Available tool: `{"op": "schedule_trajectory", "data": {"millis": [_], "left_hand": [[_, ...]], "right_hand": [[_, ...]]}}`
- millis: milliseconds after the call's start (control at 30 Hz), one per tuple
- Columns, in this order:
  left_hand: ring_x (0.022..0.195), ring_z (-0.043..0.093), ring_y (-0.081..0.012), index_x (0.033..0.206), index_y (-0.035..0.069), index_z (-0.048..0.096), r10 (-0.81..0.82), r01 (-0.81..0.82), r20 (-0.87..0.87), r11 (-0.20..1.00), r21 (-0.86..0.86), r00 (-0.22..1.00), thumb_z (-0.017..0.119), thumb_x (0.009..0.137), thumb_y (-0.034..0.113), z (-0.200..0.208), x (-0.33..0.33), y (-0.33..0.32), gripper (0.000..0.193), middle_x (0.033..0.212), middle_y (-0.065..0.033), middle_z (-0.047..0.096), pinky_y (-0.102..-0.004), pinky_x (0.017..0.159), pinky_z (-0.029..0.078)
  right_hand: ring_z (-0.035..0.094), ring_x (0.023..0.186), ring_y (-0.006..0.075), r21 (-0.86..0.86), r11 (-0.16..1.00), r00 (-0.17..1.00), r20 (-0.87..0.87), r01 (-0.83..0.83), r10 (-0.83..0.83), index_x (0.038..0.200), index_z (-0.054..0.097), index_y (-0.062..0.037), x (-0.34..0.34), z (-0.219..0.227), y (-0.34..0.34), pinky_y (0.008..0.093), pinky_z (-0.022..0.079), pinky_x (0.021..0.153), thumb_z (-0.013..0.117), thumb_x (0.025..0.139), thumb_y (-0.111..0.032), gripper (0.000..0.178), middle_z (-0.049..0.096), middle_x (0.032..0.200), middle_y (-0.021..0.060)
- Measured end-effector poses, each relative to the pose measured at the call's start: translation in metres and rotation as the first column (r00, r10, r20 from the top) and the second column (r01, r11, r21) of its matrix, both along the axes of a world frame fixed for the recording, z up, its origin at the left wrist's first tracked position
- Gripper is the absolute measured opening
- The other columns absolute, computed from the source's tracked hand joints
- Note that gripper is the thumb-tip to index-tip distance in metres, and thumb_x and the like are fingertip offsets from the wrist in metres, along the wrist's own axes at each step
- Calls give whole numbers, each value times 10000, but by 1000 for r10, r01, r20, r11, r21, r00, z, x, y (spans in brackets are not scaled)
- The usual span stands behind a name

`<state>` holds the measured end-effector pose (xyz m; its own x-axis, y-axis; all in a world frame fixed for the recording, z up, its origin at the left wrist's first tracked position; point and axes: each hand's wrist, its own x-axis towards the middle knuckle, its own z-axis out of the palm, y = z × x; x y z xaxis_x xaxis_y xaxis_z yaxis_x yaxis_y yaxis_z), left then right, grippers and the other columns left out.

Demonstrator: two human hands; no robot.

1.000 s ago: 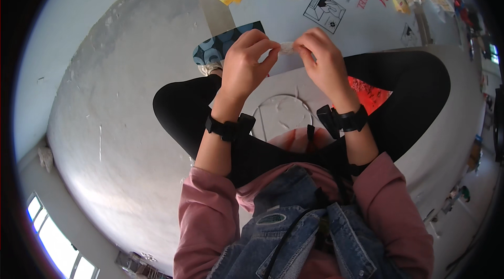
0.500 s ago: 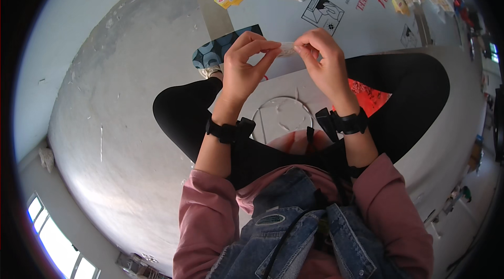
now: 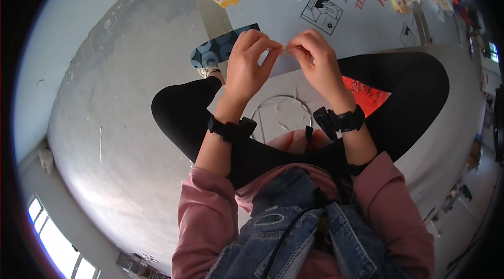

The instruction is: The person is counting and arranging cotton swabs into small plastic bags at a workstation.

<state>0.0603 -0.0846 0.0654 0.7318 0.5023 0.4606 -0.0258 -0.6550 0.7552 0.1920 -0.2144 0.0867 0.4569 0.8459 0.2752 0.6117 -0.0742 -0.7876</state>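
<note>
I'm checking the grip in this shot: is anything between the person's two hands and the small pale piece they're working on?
Nothing visible is. The left hand and the right hand both pinch the small pale piece directly with bare fingertips, held up above the lap and the grey sheet with a round outline.

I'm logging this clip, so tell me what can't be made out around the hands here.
- Small pale strip, head view: mostly covered by the left hand and right hand; its kind is unclear.
- Patterned blue sheet: right part hidden behind the left hand.
- Red sheet: partly hidden by the leg.
</note>
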Motion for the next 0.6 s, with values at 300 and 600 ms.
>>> {"op": "schedule_trajectory", "data": {"millis": [300, 600], "left_hand": [[857, 596, -265, 894, 35, 698, -49, 48, 3, 997, 62, 999, 759, 770, -5, 4, 2, 1, 144, 887, -77, 607, -361, 775, 494], [802, 580, -290, 858, 40, 674, -37, 36, -21, 998, -46, 999, 719, 798, 25, 1, 5, 0, 76, 848, -82, 599, -380, 736, 477]], "right_hand": [[622, 776, 303, -36, 999, 998, 52, -20, 22, 926, 585, -12, 0, 4, -3, 365, 513, 667, 618, 869, 78, 111, 580, 921, 107], [609, 731, 233, -93, 996, 997, -75, 16, -23, 922, 604, 2, 4, 8, -3, 319, 492, 650, 643, 898, 30, 54, 594, 863, 96]]}}
